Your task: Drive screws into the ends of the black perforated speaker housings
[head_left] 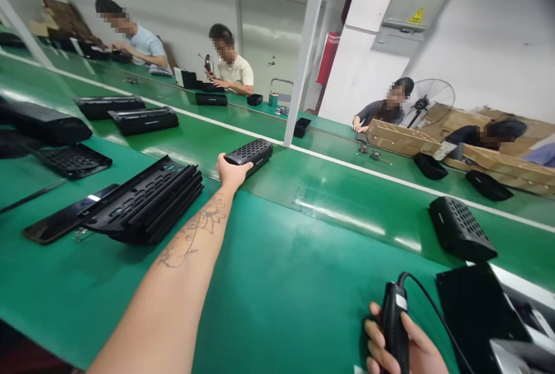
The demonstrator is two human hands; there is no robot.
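My left hand (pixel 233 173) reaches out across the green bench, fingers and thumb closed around the near end of a black perforated housing (pixel 256 151). At the lower right my right hand (pixel 399 336) is wrapped round a black corded electric screwdriver (pixel 394 319); its cable rises from the top and its tip is out of view. Left of my forearm lies an open black slotted shell (pixel 147 200), overlapping a flat glossy black panel (pixel 65 215). Another perforated black part (pixel 71 160) rests farther left.
Two black housings (pixel 145 121) sit at the back left, another perforated housing (pixel 462 226) at the right. A black box (pixel 477 304) stands near my right hand. A white post (pixel 306 56) rises beyond my left hand. Several co-workers sit across the line, beside cardboard trays (pixel 403 137).
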